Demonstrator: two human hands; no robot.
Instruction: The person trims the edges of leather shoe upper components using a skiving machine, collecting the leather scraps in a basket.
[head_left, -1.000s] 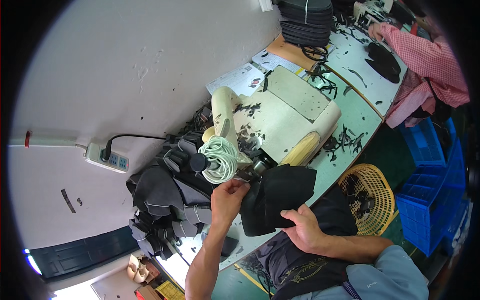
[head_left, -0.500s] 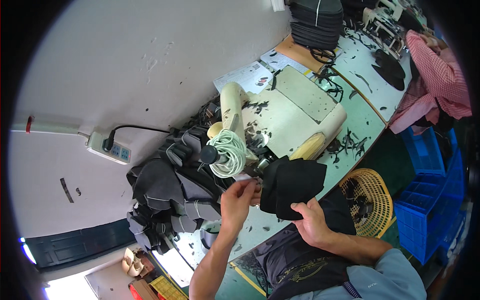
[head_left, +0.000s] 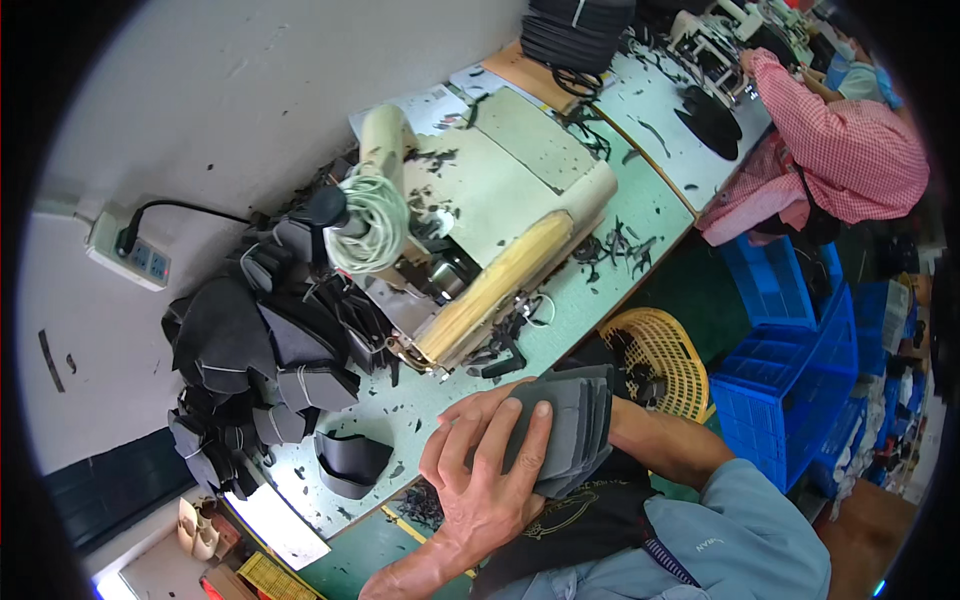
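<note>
A stack of thin, dark grey foam-like pieces is held in front of my body, over the table's near edge. My left hand lies across its left side, with fingers bent over the top piece and the thumb out of sight. Beneath the stack is my right hand, mostly hidden; some of its fingers show past the far left edge, and its forearm comes in from the right. Beyond the hands stands a cream-coloured machine with a worn yellowish front strip and a coil of pale cord.
Grey and black bundles pile up against the wall. A curved black piece lies on the table among scraps. At right are a yellow basket, blue crates and a co-worker in a checked sleeve.
The stack has come nearer my body and now shows a grey face instead of black. My left hand has left the machine's front and closed on the stack. The view has shifted.
</note>
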